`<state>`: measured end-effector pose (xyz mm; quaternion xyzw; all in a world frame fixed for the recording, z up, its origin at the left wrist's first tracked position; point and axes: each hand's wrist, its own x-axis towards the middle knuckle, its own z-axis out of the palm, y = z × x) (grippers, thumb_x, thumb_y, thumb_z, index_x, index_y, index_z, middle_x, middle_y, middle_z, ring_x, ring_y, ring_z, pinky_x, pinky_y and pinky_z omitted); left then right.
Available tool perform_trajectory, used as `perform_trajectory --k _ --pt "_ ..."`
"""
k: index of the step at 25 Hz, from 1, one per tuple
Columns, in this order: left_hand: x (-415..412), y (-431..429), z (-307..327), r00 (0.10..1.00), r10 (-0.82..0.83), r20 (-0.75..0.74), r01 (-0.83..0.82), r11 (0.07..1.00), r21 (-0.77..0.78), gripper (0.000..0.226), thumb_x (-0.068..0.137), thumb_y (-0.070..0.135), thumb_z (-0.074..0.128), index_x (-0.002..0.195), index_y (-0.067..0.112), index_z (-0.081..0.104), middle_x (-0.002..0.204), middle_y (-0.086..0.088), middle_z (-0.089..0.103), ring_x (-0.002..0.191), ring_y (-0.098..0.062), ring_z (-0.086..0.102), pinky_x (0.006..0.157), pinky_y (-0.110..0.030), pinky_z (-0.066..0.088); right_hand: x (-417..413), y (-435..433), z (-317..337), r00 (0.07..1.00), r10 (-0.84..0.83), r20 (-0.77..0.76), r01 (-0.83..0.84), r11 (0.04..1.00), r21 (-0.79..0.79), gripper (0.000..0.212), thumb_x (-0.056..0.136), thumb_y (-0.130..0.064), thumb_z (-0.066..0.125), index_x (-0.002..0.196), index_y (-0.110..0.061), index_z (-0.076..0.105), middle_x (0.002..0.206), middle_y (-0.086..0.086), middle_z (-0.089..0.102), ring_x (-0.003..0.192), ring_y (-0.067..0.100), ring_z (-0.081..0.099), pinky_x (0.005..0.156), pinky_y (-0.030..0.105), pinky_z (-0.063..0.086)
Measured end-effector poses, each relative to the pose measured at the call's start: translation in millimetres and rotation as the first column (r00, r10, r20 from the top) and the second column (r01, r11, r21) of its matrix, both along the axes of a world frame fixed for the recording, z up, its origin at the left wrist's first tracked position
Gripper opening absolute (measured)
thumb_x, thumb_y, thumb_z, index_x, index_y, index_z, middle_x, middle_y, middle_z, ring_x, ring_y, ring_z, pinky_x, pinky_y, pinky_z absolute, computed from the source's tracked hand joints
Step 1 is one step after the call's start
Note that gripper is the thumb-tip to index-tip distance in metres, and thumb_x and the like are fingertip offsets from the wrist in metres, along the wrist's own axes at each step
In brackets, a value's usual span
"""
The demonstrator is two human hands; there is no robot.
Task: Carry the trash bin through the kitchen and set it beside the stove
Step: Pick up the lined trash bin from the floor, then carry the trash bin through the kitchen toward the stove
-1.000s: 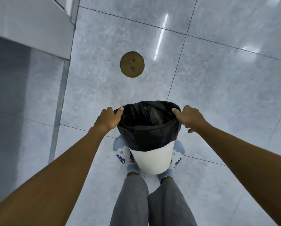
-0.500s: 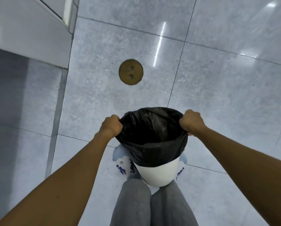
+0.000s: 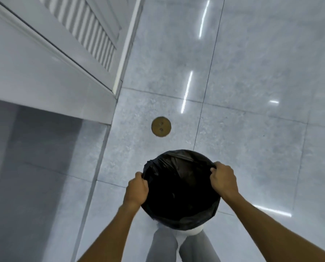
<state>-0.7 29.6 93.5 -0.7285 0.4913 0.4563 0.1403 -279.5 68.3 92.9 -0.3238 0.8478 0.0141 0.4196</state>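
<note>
Both fists clamped on the rim of the black-lined trash bin [image 3: 178,190], left hand [image 3: 136,190] and right hand [image 3: 224,181] on opposite sides, held over the knees above the grey tile floor [image 3: 252,129].

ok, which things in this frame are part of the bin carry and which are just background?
Job:
- trash bin with black liner
- left hand gripping the rim
- right hand gripping the rim

Background:
- round brass floor cover
- louvered door
- tiled floor
</note>
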Motion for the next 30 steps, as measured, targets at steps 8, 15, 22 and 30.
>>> perform_trajectory --k 8,15,22,30 --pt "-3 -7 240 0.993 -0.005 -0.117 -0.026 0.964 -0.265 0.053 0.103 0.014 0.036 0.154 0.025 0.035 0.097 -0.011 0.067 0.083 -0.024 0.061 0.078 -0.035 0.049 16 -31 262 0.992 0.020 -0.124 -0.035 0.992 -0.122 0.027 0.105 -0.025 0.035 0.124 -0.013 0.051 0.109 0.019 0.053 0.074 0.029 0.050 0.069 0.038 0.044" --pt "0 -53 413 0.967 -0.044 -0.251 -0.092 0.858 -0.506 0.052 0.099 0.006 0.041 0.148 0.021 0.051 0.105 -0.019 0.072 0.082 -0.025 0.060 0.075 -0.027 0.043 16 -45 416 0.981 -0.150 -0.126 0.096 0.929 -0.358 0.032 0.103 -0.030 0.037 0.125 -0.017 0.056 0.111 0.021 0.058 0.086 0.040 0.059 0.074 0.040 0.047" --pt "-23 -83 501 0.946 -0.104 -0.306 -0.087 0.829 -0.553 0.052 0.097 0.010 0.037 0.143 0.024 0.055 0.095 -0.004 0.070 0.080 -0.021 0.062 0.075 -0.035 0.049 -5 -66 499 0.956 -0.283 -0.076 0.215 0.853 -0.475 0.032 0.100 -0.029 0.043 0.123 -0.019 0.062 0.114 0.016 0.066 0.100 0.037 0.064 0.080 0.038 0.047" --pt "-109 -154 543 0.920 -0.018 -0.391 -0.218 0.806 -0.550 0.052 0.093 0.011 0.038 0.133 0.031 0.064 0.069 0.000 0.062 0.057 -0.013 0.051 0.060 -0.027 0.044 -86 -129 542 0.958 -0.282 -0.048 0.217 0.826 -0.520 0.032 0.098 -0.024 0.049 0.127 -0.015 0.061 0.120 0.014 0.067 0.110 0.036 0.062 0.081 0.033 0.041"
